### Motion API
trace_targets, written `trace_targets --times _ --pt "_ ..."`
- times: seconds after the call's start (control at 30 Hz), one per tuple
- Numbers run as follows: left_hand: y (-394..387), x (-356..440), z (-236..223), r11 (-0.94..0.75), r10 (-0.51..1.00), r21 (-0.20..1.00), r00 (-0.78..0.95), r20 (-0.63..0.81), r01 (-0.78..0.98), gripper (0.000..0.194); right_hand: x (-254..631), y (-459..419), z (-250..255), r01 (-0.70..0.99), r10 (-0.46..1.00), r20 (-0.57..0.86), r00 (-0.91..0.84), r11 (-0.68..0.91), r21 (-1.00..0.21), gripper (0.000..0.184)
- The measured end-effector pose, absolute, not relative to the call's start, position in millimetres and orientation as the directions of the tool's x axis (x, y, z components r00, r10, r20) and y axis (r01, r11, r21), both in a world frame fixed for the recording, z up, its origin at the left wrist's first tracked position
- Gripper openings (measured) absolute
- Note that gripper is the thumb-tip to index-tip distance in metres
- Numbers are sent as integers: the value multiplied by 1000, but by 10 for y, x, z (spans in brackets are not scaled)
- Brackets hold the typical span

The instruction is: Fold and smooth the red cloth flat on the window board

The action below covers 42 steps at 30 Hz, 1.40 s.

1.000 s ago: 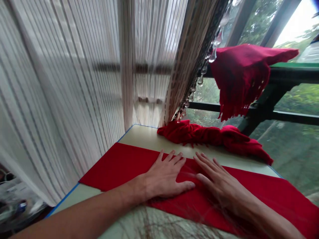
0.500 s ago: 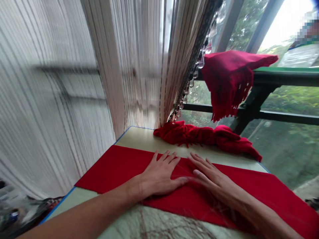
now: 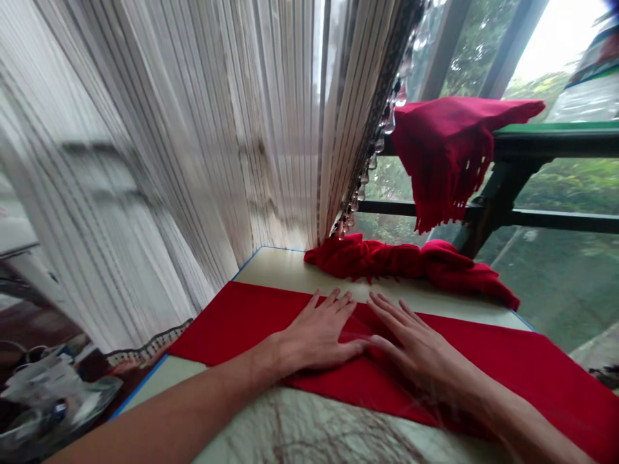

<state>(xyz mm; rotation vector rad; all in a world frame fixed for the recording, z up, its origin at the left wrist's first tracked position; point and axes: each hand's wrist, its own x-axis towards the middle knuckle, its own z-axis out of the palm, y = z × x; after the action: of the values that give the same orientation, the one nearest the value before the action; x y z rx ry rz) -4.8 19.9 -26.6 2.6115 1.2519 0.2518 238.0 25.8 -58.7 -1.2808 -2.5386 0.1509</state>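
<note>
A long red scarf (image 3: 251,322), folded into a flat band, lies across a pale table (image 3: 275,264). My left hand (image 3: 322,335) rests palm down on the middle of the scarf, fingers spread toward its far edge. Beside it my right hand (image 3: 411,338) also lies on the scarf, fingers stretched out and the thumb close to the left thumb. Neither hand grips the cloth. Dark strands of hair blur the near edge of the table. The scarf's right end runs to the frame's edge.
A crumpled red scarf (image 3: 411,261) lies along the table's far edge. Another fringed red scarf (image 3: 445,148) hangs over a dark railing (image 3: 556,145) by the window. A striped sheer curtain (image 3: 184,142) with beaded trim hangs at the left. Plastic bags (image 3: 48,386) lie at lower left.
My right hand has spread flatter on the scarf, its thumb now closer to the left thumb. The view has shifted slightly, and the curtain at left has swung, showing more floor.
</note>
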Motion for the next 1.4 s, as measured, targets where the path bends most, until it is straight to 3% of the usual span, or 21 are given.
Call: trace_targets --times 0.23,0.67,0.9,1.13,1.4 --pt "207 -55 -263 -610 777 285 629 31 740 87 2331 158 -532 784 817 136 -560 576 -231 77" --pt "196 -58 -250 -600 781 301 624 21 741 83 2374 199 -525 766 813 130 -567 579 -280 70" --pt "202 -69 -268 -610 776 285 631 23 740 85 2392 231 -549 781 812 162 -561 584 -221 71" --pt "194 -60 -247 -607 780 255 626 8 753 79 2356 228 -588 772 810 157 -566 587 -243 68" --pt "201 -125 -159 -530 827 210 555 -85 822 85 2488 259 -583 845 883 187 -431 467 -259 65"
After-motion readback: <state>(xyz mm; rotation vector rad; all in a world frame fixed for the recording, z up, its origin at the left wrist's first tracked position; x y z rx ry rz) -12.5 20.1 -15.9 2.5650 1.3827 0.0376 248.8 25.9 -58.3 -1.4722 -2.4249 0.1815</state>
